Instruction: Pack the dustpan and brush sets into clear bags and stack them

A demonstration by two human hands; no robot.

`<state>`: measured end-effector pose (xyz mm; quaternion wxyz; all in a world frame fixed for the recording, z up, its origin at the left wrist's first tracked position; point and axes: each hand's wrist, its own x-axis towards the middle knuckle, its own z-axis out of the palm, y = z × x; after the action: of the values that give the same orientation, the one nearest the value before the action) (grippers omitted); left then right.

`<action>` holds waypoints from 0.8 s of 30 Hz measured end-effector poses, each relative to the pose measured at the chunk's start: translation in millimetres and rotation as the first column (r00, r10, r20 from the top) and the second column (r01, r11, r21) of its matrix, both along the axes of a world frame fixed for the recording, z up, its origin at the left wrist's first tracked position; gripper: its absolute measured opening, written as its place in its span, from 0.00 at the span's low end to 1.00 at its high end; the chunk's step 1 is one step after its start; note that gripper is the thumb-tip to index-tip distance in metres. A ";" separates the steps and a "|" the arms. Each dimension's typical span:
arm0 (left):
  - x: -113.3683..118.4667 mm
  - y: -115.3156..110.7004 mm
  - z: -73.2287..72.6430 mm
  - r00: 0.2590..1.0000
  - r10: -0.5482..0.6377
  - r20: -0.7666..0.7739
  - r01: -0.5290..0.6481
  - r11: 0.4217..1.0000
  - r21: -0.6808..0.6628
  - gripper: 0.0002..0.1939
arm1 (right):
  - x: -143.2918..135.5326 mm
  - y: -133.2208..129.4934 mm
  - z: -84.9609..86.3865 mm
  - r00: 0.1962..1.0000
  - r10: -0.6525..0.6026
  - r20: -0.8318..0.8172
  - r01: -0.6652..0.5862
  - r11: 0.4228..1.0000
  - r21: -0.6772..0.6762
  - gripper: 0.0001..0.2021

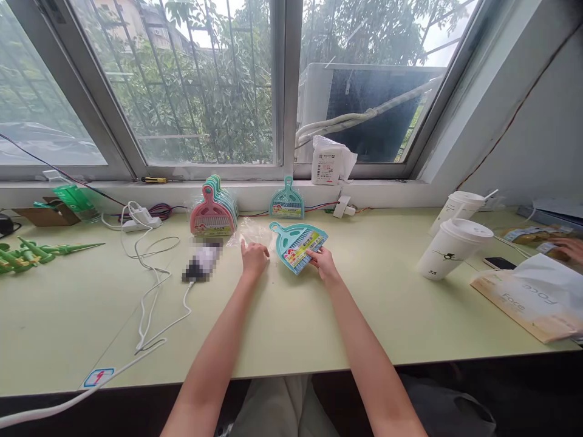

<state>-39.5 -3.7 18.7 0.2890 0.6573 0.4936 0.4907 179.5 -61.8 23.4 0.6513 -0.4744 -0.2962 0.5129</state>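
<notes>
My right hand [324,266] is closed on the lower right edge of a teal mini dustpan and brush set [298,243], tilted above the table, with a yellow-green label across its bristles. To its left, my left hand [255,260] rests at the near edge of a crumpled clear plastic bag [249,230], fingers curled onto the film; their tips are partly hidden. Behind, a row of wrapped dustpan sets [212,212] leans by the sill, a pink one in front. Another teal dustpan set [286,200] stands alone against the wall.
A pixelated phone-like object [201,261] sits left of my hands on a white cable [152,285]. Green plastic pieces [27,255] lie far left. At right are two white cups [455,246], a tissue pack [531,297], a dark phone [500,263] and another person's hand [571,247].
</notes>
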 end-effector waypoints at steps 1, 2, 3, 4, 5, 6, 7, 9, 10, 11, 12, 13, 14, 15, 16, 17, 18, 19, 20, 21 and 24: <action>0.2 0.1 1.0 0.998 0.026 -0.048 -0.025 1.000 0.016 0.15 | 1.4 0.4 0.4 1.000 -0.008 0.003 0.009 1.000 -0.013 0.10; -0.4 0.5 1.8 0.993 0.065 -0.095 -0.063 0.998 0.025 0.14 | 3.2 0.8 0.8 1.000 -0.015 0.008 0.015 0.999 -0.030 0.10; -1.5 1.0 2.4 0.984 0.124 -0.126 -0.121 0.992 0.037 0.13 | 5.2 1.2 1.2 1.000 -0.013 0.013 0.013 0.999 -0.051 0.10; -2.7 1.7 2.7 0.970 0.195 -0.142 -0.190 0.981 0.049 0.12 | 7.4 1.5 1.5 1.000 -0.004 0.019 0.005 0.997 -0.074 0.10; -3.7 2.4 2.8 0.951 0.265 -0.158 -0.258 0.964 0.065 0.11 | 9.7 1.6 1.8 1.000 0.010 0.027 -0.008 0.995 -0.096 0.10; -4.3 2.9 2.5 0.926 0.330 -0.186 -0.319 0.944 0.088 0.10 | 12.1 1.6 1.9 0.999 0.031 0.035 -0.027 0.993 -0.115 0.10; -4.4 3.4 1.8 0.893 0.382 -0.239 -0.363 0.924 0.118 0.12 | 14.4 1.4 1.9 0.997 0.059 0.043 -0.053 0.990 -0.129 0.10; -3.7 3.9 -0.4 0.806 0.409 -0.427 -0.369 0.912 0.178 0.20 | 18.3 0.4 1.6 0.990 0.126 0.057 -0.117 0.982 -0.146 0.11; -3.3 4.2 -1.8 0.750 0.389 -0.534 -0.344 0.920 0.187 0.22 | 19.8 -0.2 1.5 0.985 0.162 0.061 -0.151 0.977 -0.153 0.11; -3.1 4.5 -3.0 0.693 0.355 -0.628 -0.316 0.932 0.179 0.20 | 20.9 -0.9 1.6 0.979 0.194 0.063 -0.182 0.969 -0.165 0.11; -3.2 4.9 -4.1 0.641 0.322 -0.697 -0.296 0.941 0.162 0.17 | 21.6 -1.6 1.8 0.974 0.219 0.063 -0.205 0.963 -0.178 0.11; -3.7 5.4 -4.8 0.597 0.293 -0.747 -0.286 0.947 0.143 0.14 | 21.8 -2.2 2.3 0.970 0.234 0.062 -0.218 0.957 -0.192 0.11; -4.6 6.0 -5.0 0.565 0.275 -0.778 -0.287 0.949 0.126 0.13 | 21.7 -2.8 2.9 0.970 0.236 0.062 -0.220 0.954 -0.203 0.11; -5.7 6.6 -4.9 0.545 0.267 -0.795 -0.297 0.948 0.114 0.13 | 21.1 -3.2 3.6 0.972 0.226 0.062 -0.208 0.955 -0.210 0.10; -6.8 7.2 -4.6 0.537 0.264 -0.801 -0.306 0.946 0.107 0.14 | 20.2 -3.4 4.3 0.978 0.201 0.062 -0.184 0.960 -0.213 0.10; -8.0 7.8 -4.2 0.538 0.265 -0.800 -0.312 0.945 0.104 0.14 | 19.1 -3.6 5.0 0.984 0.166 0.062 -0.150 0.966 -0.209 0.09; -9.1 8.2 -3.8 0.547 0.268 -0.793 -0.317 0.943 0.100 0.15 | 17.8 -3.7 5.6 0.990 0.128 0.064 -0.113 0.973 -0.200 0.09; -10.0 8.4 -3.6 0.561 0.274 -0.781 -0.324 0.941 0.098 0.15 | 16.4 -3.9 6.0 0.993 0.094 0.066 -0.080 0.979 -0.186 0.09; -10.7 8.4 -3.5 0.579 0.291 -0.762 -0.332 0.937 0.105 0.16 | 15.0 -4.2 6.4 0.995 0.069 0.067 -0.057 0.984 -0.169 0.08; -11.1 8.1 -3.6 0.601 0.313 -0.736 -0.340 0.933 0.118 0.16 | 13.4 -4.5 6.6 0.996 0.059 0.069 -0.048 0.987 -0.151 0.09; -10.5 5.9 -4.0 0.684 0.383 -0.620 -0.344 0.920 0.189 0.16 | 8.3 -6.1 7.2 0.991 0.104 0.082 -0.094 0.988 -0.121 0.10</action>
<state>-50.1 2.2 14.7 -0.0211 0.6823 0.6686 0.2951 187.8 -67.8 30.7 0.5826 -0.5185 -0.3174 0.5395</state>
